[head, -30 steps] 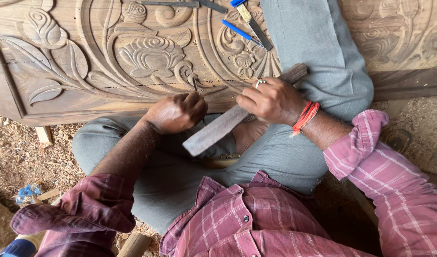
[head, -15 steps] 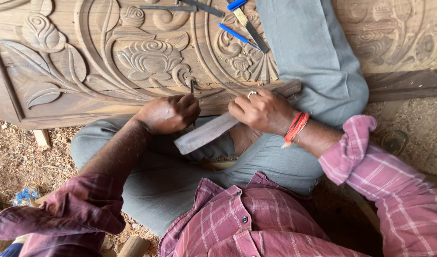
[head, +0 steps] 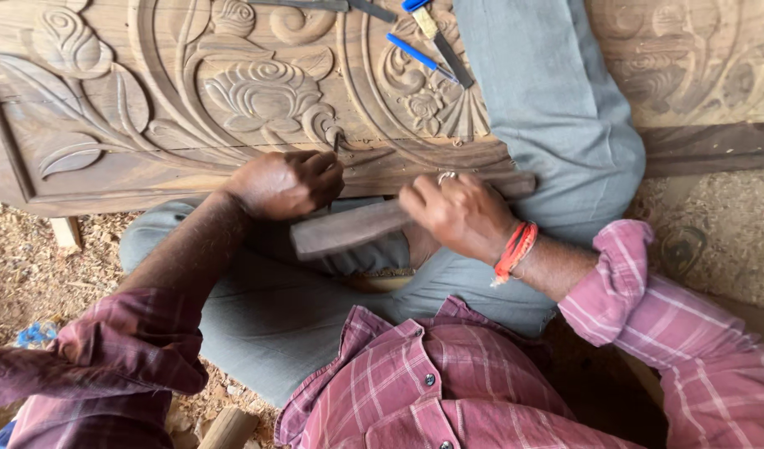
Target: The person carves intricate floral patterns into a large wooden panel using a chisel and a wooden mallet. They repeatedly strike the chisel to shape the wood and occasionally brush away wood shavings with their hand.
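One head view | carved wooden panel [head: 149,100] over sawdust-strewn ground [head: 32,266] | two blue-handled tools [head: 423,51] lying on panel | left hand [head: 286,183] clenched around one chisel [head: 337,143], tip on carving | right hand [head: 458,214] grasping one wooden mallet [head: 357,229], beside left hand

Wooden mallet [head: 357,229] swung down, now nearly level, head beneath left hand [head: 286,183]; right hand [head: 461,214] lower.
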